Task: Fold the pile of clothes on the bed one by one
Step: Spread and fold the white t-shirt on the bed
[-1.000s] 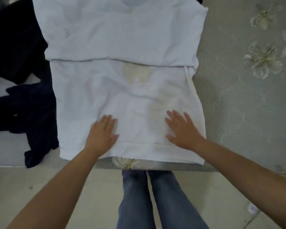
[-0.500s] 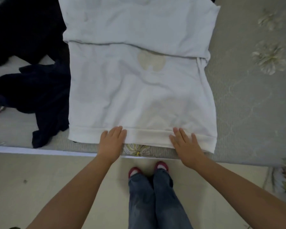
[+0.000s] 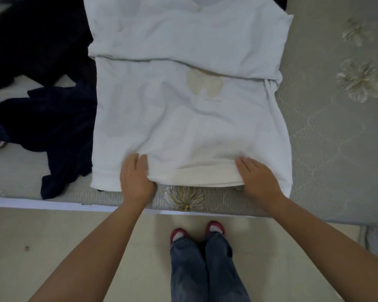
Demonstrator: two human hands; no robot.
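Both hands have slid from the white cotton T-shirt [image 3: 190, 118]'s middle down to its hem. The left hand [image 3: 135, 179] and right hand [image 3: 256, 178] now pinch that edge, fingers together on top. The person should lift both sides evenly and carry the hem straight up, keeping it taut across the grey flowered bed [image 3: 327, 149].

Both bare arms stretched forward and down from bottom corners, converging toward hem of white shirt [image 3: 190, 118]. Left hand [image 3: 135, 178] at hem left of centre, palm down, fingers curled over raised cloth edge, thumb beneath. Right hand [image 3: 256, 178] at hem right of centre, same grip, fingers angled inward.
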